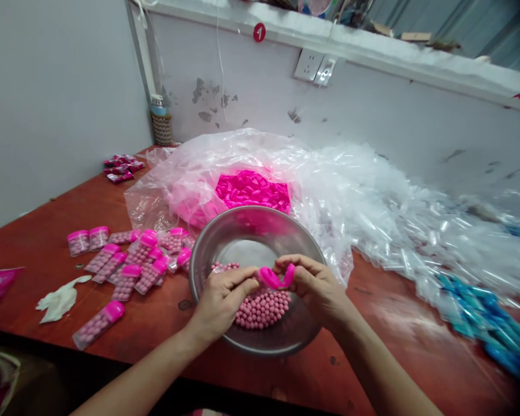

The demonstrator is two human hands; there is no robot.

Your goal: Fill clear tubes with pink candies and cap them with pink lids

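Over a steel bowl (301, 332) of pink beads (262, 311), my left hand (220, 297) is closed around a small clear plastic bottle, mostly hidden by the fingers. A bright pink flip-top cap (270, 279) sits at the bottle's mouth, its lid swung up toward the right. My right hand (318, 283) pinches that raised lid between thumb and fingers. Behind the bowl, a plastic bag (190, 156) lies open on many loose pink caps (253, 190).
Several filled bottles with pink caps (149, 238) lie left of the bowl. Nearby are a white scrap (60, 300) and a pink packet (0, 285). Clear empty bottles (407, 202) heap up on the right, beside blue items (487, 320). A wall (242, 81) bounds the table's back.
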